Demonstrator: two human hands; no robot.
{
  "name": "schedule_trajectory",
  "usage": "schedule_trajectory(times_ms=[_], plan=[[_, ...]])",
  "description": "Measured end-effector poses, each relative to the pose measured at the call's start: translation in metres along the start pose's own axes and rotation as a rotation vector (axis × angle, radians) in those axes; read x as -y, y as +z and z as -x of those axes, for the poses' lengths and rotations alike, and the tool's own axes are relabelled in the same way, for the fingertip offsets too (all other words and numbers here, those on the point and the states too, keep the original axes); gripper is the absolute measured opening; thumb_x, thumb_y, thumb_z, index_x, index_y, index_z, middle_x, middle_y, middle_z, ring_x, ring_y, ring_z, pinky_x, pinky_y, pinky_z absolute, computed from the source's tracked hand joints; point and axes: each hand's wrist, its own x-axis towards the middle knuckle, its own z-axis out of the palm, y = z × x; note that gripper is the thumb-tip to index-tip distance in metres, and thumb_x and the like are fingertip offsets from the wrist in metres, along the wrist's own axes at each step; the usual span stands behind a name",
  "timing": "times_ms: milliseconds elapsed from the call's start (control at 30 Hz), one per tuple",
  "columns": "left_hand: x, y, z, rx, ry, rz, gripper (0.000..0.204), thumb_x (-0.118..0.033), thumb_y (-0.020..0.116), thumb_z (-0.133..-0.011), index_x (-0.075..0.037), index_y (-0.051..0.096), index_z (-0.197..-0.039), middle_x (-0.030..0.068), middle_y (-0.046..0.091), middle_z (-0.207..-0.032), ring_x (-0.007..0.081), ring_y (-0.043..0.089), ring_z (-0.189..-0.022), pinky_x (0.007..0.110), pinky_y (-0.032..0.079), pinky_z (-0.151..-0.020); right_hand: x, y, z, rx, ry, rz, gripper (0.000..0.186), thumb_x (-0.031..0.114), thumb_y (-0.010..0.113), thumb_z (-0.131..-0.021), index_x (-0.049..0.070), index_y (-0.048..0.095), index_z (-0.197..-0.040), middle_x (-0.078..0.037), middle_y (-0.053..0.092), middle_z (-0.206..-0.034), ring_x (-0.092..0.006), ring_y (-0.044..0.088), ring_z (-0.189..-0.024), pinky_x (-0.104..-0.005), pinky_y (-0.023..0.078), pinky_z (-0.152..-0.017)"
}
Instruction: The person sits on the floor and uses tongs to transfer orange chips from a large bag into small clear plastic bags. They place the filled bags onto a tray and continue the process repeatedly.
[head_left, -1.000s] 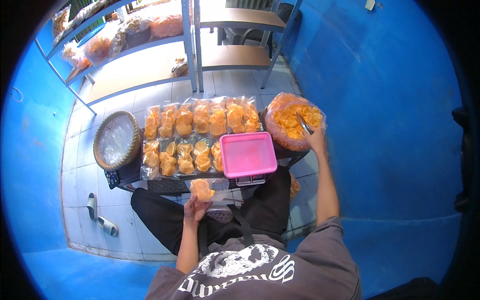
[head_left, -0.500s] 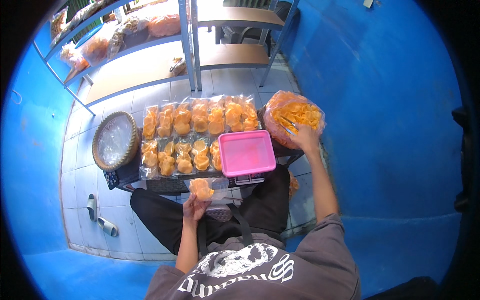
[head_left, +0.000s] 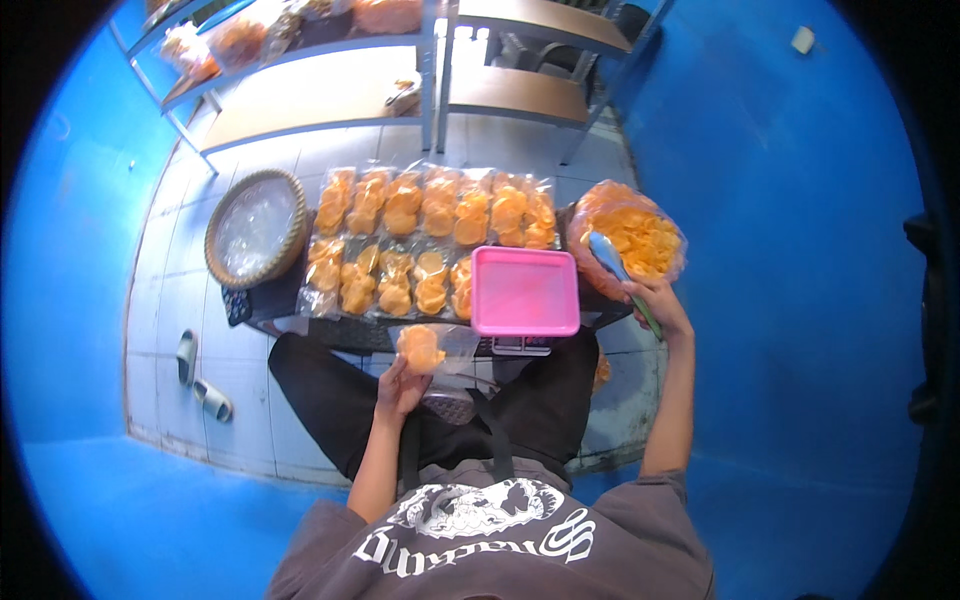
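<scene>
My left hand (head_left: 402,388) is closed on a clear plastic bag (head_left: 455,347) that lies sideways above my lap. Orange crackers (head_left: 421,349) fill the end of this bag by my fingers; its other end looks flat. In my right hand (head_left: 662,306) are tongs (head_left: 610,256) with a green handle, their shiny end tilted over the left side of a large pink plastic sack (head_left: 594,212). Loose orange crackers (head_left: 642,240) show in the sack's open mouth. Whether the tongs grip a cracker I cannot make out.
Two rows of filled cracker bags (head_left: 397,282) cover the low table. A pink tray (head_left: 525,292) sits on a kitchen scale (head_left: 521,346). At left stands a round basket (head_left: 213,240) holding clear bags. Shelves (head_left: 300,135) rise behind; sandals (head_left: 212,400) lie on the floor.
My right hand has drawn back toward me from the sack's crackers, and the tongs have turned, showing their green handle. My left hand keeps its bag. The whole view has shifted.
</scene>
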Motion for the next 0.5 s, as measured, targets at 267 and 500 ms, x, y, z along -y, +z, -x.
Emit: schedule_trajectory(times_ms=[267,500], plan=[[0.003,0.005,-0.004,-0.06,-0.046,-0.013,0.05,-0.023,0.068,-0.1,-0.007,0.048,-0.143,0.0119,0.059,-0.139,0.0241,0.063,-0.124,0.036,0.057,-0.1,0.043,0.069,0.065,0.646,-0.179,0.109,0.053,0.022,0.085,-0.087,0.004,0.069,-0.134,0.002,0.071,-0.088,-0.0012,0.055,-0.066,-0.0212,0.047,-0.055],[0.001,0.024,0.005,0.011,-0.093,-0.171,0.061,-0.023,0.071,-0.096,-0.007,0.044,-0.148,0.015,0.057,-0.143,0.0295,0.059,-0.131,0.046,0.051,-0.108,0.078,0.106,0.077,0.751,-0.158,0.424,0.055,0.026,0.083,-0.088,0.001,0.067,-0.134,-0.012,0.078,-0.111,-0.0111,0.068,-0.092,-0.0282,0.055,-0.081]])
